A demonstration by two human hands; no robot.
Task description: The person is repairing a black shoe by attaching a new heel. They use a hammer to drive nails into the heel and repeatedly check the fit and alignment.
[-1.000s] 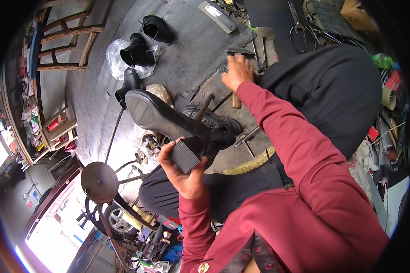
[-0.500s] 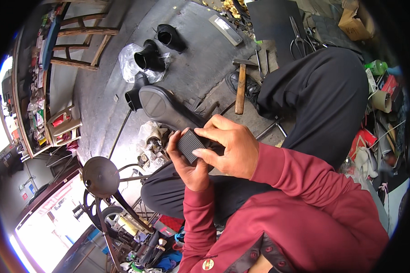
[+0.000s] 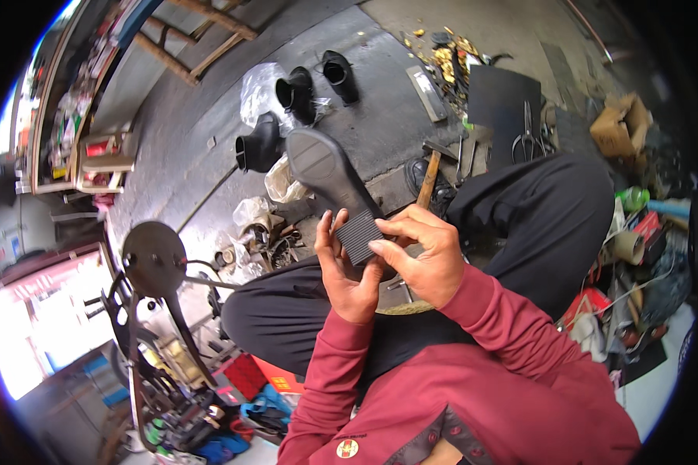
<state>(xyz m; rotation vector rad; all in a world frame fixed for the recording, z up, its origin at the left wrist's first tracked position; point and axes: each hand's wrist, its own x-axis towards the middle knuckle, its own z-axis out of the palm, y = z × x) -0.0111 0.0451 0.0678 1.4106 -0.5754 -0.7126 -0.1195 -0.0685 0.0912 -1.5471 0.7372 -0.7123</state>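
A dark boot with its sole point(image 3: 318, 167) facing up lies tilted above my lap, toe away from me. My left hand point(image 3: 349, 283) cradles its heel end from the left, fingers curled up along the side of a ribbed black heel piece point(image 3: 355, 231). From the right, my right hand point(image 3: 423, 256) grips that piece with thumb and fingertips at its edge. Whether the piece is fixed to the heel, I cannot tell. A wooden-handled hammer point(image 3: 429, 180) rests beyond my right hand, beside my shoe point(image 3: 416, 172).
Black boots point(image 3: 335, 76) and plastic bags stand on the floor ahead. A metal stand with a round disc point(image 3: 153, 260) is at my left. Scissors point(image 3: 523, 139), pliers and a cardboard box point(image 3: 620, 124) lie at right, near assorted clutter. Shelving point(image 3: 93, 93) lines the left.
My right hand has left the hammer, which lay under it, and come to the heel piece beside my left hand. The view has shifted, showing more floor ahead.
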